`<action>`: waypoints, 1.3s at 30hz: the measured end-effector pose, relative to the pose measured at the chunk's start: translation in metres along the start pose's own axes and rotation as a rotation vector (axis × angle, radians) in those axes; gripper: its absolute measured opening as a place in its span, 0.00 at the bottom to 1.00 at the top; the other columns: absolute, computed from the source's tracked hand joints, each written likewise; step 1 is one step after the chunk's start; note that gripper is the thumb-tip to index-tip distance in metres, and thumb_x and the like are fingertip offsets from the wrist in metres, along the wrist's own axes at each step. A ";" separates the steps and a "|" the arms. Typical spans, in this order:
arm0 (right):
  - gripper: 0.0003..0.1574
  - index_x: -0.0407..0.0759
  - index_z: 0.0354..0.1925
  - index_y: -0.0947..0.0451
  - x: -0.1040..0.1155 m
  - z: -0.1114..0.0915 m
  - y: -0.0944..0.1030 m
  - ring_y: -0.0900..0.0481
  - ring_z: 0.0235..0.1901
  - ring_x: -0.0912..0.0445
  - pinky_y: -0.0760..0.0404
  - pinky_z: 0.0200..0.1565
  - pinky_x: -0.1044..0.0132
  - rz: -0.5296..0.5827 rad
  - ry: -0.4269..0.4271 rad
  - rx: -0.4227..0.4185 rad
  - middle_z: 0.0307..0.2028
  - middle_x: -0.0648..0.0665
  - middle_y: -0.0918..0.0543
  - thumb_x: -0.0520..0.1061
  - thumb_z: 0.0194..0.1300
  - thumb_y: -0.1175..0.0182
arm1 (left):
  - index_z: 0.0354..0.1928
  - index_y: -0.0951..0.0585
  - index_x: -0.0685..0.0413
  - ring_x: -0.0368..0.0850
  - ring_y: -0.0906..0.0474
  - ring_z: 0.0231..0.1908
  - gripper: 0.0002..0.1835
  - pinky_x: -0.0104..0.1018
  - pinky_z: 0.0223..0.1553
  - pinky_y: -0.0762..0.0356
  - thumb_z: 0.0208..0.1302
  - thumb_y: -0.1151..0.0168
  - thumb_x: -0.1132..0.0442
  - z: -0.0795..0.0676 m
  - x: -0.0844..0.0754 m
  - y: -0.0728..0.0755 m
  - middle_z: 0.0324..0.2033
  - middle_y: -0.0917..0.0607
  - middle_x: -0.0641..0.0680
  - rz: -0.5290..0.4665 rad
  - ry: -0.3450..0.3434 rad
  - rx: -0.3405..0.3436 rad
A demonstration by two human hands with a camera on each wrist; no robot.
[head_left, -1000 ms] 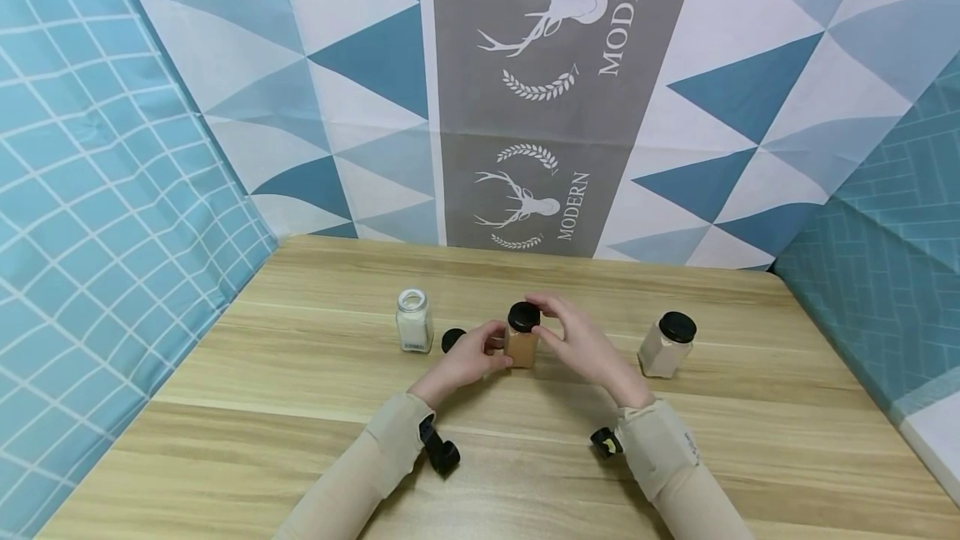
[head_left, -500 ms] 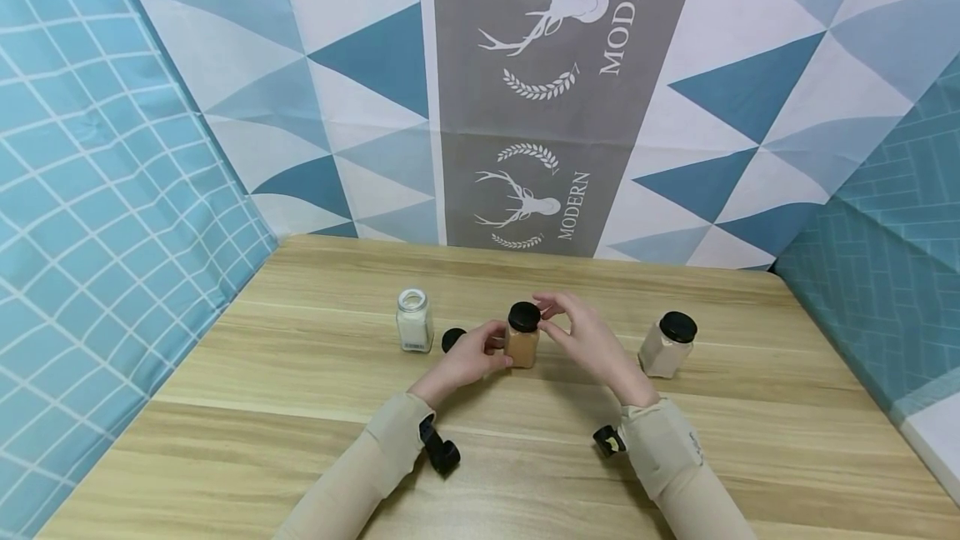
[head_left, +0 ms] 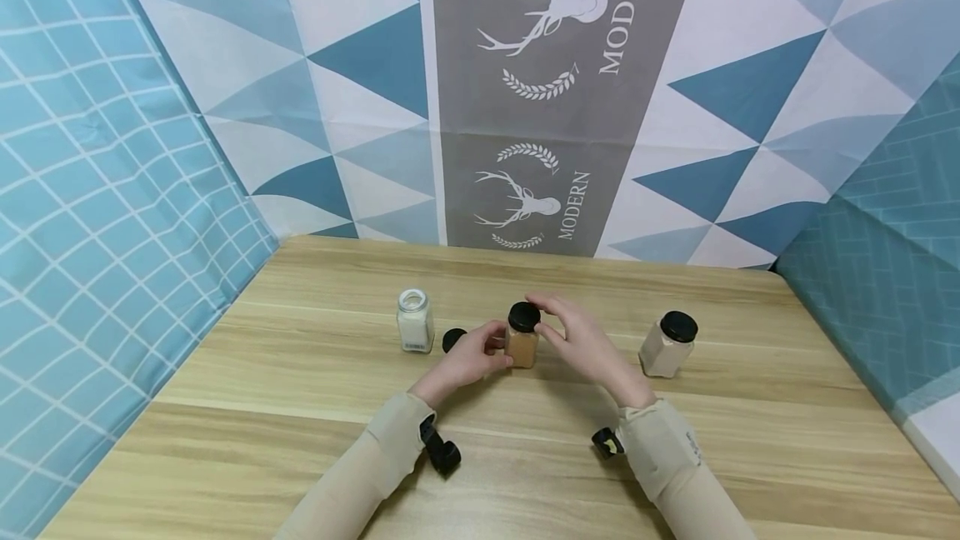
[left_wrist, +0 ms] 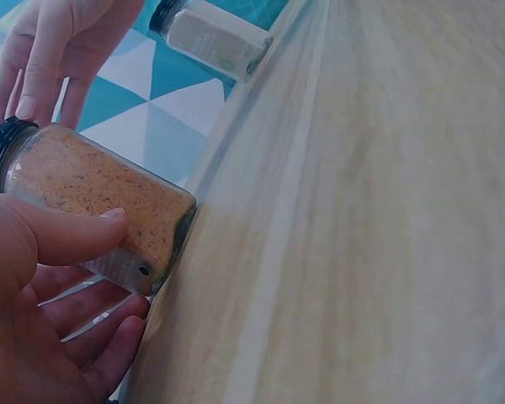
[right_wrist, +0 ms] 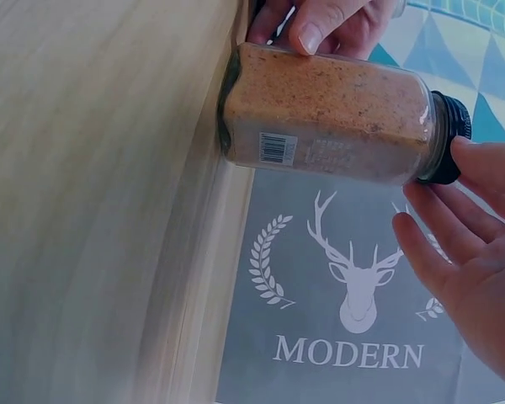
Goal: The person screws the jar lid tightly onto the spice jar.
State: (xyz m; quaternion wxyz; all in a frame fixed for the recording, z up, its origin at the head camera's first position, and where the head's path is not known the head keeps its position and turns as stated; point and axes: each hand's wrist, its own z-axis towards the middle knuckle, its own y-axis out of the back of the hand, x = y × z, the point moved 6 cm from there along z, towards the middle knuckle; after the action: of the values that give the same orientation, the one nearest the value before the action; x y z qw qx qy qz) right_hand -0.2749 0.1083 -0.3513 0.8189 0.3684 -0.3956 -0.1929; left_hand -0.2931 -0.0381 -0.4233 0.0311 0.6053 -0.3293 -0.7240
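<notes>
A glass spice jar (head_left: pixel 522 350) of orange-brown seasoning stands upright on the table, its black lid (head_left: pixel 524 317) on top. My left hand (head_left: pixel 468 355) grips the body low down; the left wrist view shows the thumb across one face of the jar (left_wrist: pixel 93 181), fingers on the other side. At the lid, my right hand (head_left: pixel 583 344) pinches the edge. In the right wrist view its thumb lies on the lid (right_wrist: pixel 450 139) with fingertips just under the rim. A barcode faces that camera on the jar (right_wrist: pixel 328 114).
Left of my left hand stands an uncapped jar (head_left: pixel 415 325) of white powder, with a loose black lid (head_left: pixel 452 339) beside it. A black-capped jar (head_left: pixel 666 348) of pale powder stands to the right. Patterned cloth (head_left: pixel 517 123) hangs behind the wooden table (head_left: pixel 300 340).
Half a second ago my right hand was slightly off to the right of the lid; it has come back left onto it. My left hand and the jar have stayed in place.
</notes>
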 end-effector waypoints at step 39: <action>0.28 0.38 0.58 0.37 0.002 0.002 -0.007 0.27 0.55 0.48 0.32 0.58 0.52 0.101 0.035 -0.002 0.54 0.39 0.25 0.35 0.60 0.44 | 0.60 0.32 0.60 0.54 0.25 0.51 0.27 0.44 0.51 0.27 0.57 0.39 0.67 0.001 -0.001 -0.003 0.54 0.24 0.60 0.058 0.000 -0.046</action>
State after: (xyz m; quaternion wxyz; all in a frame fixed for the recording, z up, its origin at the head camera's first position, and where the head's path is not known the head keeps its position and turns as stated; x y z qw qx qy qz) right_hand -0.2752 0.1017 -0.3553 0.8347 0.3505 -0.3992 -0.1452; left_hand -0.2929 -0.0347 -0.4242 0.0661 0.5948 -0.3298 -0.7302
